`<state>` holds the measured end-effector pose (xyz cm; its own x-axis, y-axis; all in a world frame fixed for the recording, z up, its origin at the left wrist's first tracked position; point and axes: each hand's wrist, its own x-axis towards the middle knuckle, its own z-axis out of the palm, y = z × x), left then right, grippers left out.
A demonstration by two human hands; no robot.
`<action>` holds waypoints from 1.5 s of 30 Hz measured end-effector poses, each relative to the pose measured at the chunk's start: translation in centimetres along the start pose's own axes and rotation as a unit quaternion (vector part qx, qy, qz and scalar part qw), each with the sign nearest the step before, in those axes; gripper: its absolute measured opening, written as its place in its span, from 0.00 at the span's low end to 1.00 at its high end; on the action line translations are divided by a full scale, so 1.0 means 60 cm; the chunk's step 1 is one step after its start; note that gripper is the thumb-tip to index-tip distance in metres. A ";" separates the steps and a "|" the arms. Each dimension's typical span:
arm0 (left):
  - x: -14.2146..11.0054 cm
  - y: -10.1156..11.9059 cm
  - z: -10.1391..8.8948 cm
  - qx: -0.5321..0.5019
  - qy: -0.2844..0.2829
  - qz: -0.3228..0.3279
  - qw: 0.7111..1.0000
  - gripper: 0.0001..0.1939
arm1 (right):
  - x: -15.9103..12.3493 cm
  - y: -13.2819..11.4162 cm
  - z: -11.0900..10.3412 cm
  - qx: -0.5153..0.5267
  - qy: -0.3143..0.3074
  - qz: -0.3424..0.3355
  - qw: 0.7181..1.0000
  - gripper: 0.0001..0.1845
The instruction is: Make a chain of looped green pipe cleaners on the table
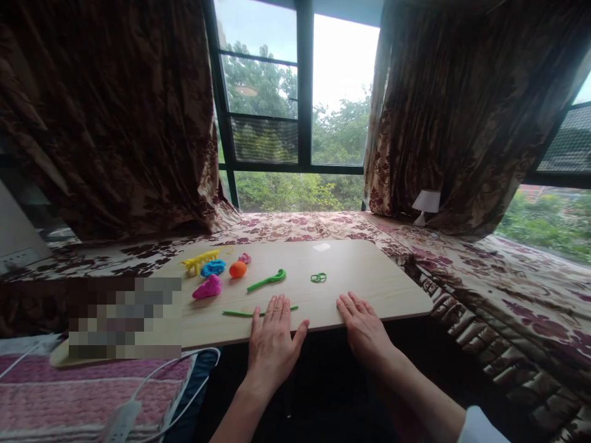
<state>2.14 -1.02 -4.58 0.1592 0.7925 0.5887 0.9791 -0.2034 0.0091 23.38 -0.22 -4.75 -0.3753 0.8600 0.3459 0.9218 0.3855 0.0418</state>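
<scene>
My left hand [273,338] lies flat, palm down, across a thin green clay strip [236,314] at the table's near edge. Both ends of the strip stick out past the fingers; its middle is hidden. Resting on the board to the right, my right hand [364,326] has its fingers stretched out and holds nothing. Beyond the hands are a thicker green clay piece with a curled end [268,280] and small green linked loops [318,278]. An orange clay ball [237,269], a magenta lump [207,287], a blue lump [213,267] and a yellow animal-like figure [199,262] sit at the left.
The pale wooden table [360,264] has a small white piece [322,247] near its far edge and a pink lump [245,258] by the ball. A white lamp [425,203] stands on the window ledge. A power strip [122,421] with a cable lies lower left.
</scene>
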 end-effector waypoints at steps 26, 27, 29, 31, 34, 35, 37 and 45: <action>0.001 -0.001 -0.004 0.009 -0.019 0.004 1.000 0.33 | 0.002 0.005 -0.007 -0.002 -0.013 0.031 0.999 0.36; 0.001 -0.002 -0.004 0.010 -0.021 0.005 1.000 0.33 | 0.008 0.007 -0.009 -0.002 -0.016 0.034 0.999 0.36; 0.000 -0.006 -0.002 0.009 -0.024 0.007 1.000 0.33 | 0.008 0.008 -0.009 -0.003 -0.014 0.035 0.999 0.36; -0.002 -0.009 0.000 0.004 -0.024 0.006 1.000 0.33 | -0.006 0.008 -0.006 -0.009 -0.007 0.030 0.999 0.36; -0.001 -0.003 -0.007 -0.011 -0.019 0.002 1.000 0.32 | -0.029 0.007 -0.004 -0.017 -0.007 0.025 1.000 0.37; 0.002 0.004 -0.013 -0.019 -0.013 0.001 1.000 0.31 | -0.032 0.007 -0.006 -0.014 -0.009 0.027 1.000 0.38; 0.013 0.025 -0.031 -0.043 0.004 0.006 0.999 0.27 | -0.027 0.010 -0.014 0.005 -0.014 0.029 0.999 0.37; 0.088 0.122 -0.034 -0.167 -0.022 0.098 0.981 0.09 | 0.002 0.041 -0.036 0.131 -0.013 0.013 0.991 0.32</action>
<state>9.89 0.52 0.24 0.3527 0.7422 0.5699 0.8340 -0.5255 0.1681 25.82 0.10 -2.56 -0.3574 0.8776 0.3193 0.8752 0.4341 -0.2136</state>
